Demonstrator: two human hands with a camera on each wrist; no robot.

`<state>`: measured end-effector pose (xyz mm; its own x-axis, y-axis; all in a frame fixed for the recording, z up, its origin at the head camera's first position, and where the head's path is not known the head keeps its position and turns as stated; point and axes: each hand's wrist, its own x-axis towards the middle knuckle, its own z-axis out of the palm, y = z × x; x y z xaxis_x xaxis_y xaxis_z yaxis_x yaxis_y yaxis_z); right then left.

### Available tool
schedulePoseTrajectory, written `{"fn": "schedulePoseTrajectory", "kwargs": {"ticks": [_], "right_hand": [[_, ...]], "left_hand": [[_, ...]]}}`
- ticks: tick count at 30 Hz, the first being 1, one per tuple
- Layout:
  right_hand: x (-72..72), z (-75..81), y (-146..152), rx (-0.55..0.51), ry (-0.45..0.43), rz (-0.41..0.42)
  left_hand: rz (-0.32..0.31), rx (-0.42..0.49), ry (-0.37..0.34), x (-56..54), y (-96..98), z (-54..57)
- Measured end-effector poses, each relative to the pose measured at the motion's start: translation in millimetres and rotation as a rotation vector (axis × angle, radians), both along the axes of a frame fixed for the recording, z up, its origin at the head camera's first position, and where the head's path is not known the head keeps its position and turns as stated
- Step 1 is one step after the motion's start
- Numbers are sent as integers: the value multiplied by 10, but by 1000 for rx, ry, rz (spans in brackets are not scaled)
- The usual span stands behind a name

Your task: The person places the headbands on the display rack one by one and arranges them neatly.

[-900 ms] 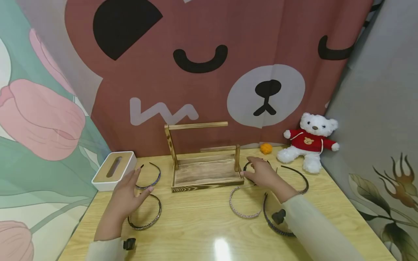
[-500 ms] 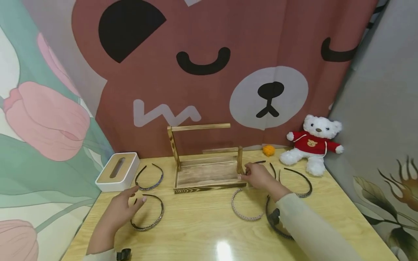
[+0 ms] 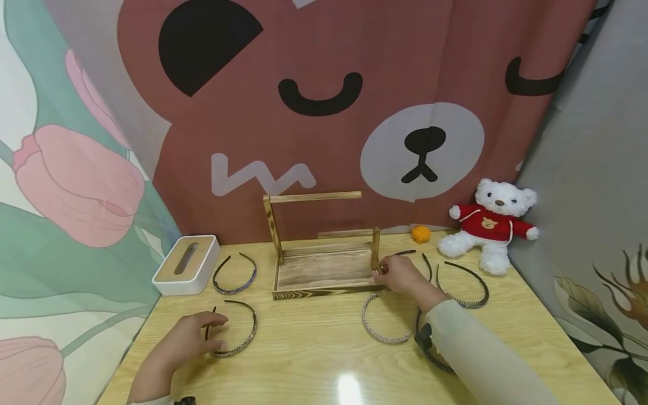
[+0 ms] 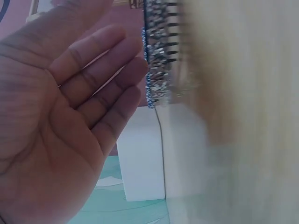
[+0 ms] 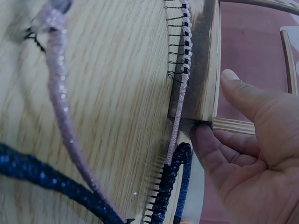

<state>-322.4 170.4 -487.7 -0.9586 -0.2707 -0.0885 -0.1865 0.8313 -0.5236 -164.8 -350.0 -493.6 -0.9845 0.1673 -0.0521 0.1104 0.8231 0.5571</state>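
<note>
My right hand grips the right end of a wooden rack, a shallow tray with an upright at each side and bars. In the right wrist view its thumb lies at the tray wall's inner side, with the fingers outside and below. Over a dark beaded headband at the left, my left hand hovers with fingers loosely bent, holding nothing. Left wrist view: the palm shows, fingertips beside that headband's toothed beaded band. A pink headband lies just in front of the rack's right end.
A white tissue box with a wooden lid and a blue-beaded headband stand left of the rack. More headbands, one dark, lie right, partly behind my forearm. A teddy bear and an orange pompom sit at the back.
My right hand has moved from just right of the rack onto its right end and now grips it. The left hand has drawn back from the tissue box toward the nearer headband.
</note>
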Motion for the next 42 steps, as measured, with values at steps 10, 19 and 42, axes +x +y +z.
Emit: {"fn": "schedulePoseTrajectory", "kwargs": {"ticks": [10, 19, 42], "right_hand": [[22, 22, -10, -16, -25, -26], [2, -3, 2, -10, -10, -26], [-49, -16, 34, -24, -15, -24]], "left_hand": [[-174, 58, -40, -13, 68, -111], [-248, 102, -75, -14, 86, -135], [-176, 293, 17, -38, 190, 192]]}}
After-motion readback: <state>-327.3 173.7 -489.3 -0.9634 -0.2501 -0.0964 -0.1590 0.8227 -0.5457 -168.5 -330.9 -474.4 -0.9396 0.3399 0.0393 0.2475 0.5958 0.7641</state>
